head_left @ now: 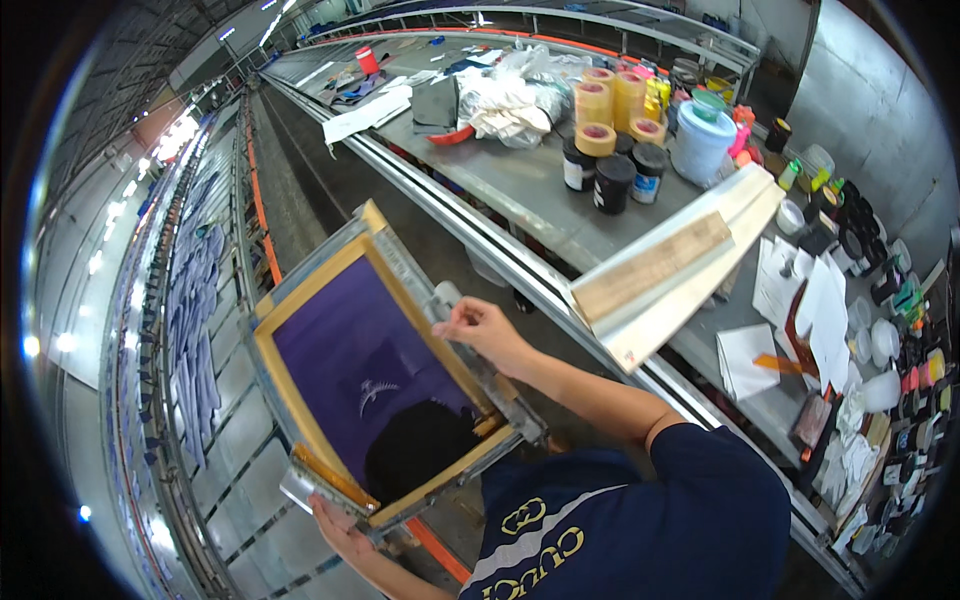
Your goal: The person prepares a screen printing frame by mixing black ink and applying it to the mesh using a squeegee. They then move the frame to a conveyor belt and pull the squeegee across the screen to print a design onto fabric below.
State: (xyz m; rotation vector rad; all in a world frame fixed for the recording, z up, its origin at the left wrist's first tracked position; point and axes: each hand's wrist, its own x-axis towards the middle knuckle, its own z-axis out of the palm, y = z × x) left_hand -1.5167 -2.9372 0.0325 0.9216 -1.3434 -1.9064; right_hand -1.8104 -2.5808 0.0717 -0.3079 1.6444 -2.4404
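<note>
A tilted printing screen [350,340] with a light wooden inner frame, grey metal outer rails and purple mesh is in front of me. A small pale leaf-like design shows in the mesh, and a dark rounded shadow or reflection covers its near part. My right hand [485,335] is closed with bent fingers at the screen's right rail, beside a grey knob-like part. At the near left corner, my left hand [343,530] is closed around the metal edge of an amber-bladed squeegee [335,480], which lies against the frame. Some left fingers are hidden beneath it.
To the right, a long table [530,200] carries tape rolls [597,105], black jars [613,183], a pale blue bucket [703,140] and wooden boards [660,265]. Paper sheets [748,360] and many small containers lie nearer. On the left, purple fabric pieces [195,310] cover another long table.
</note>
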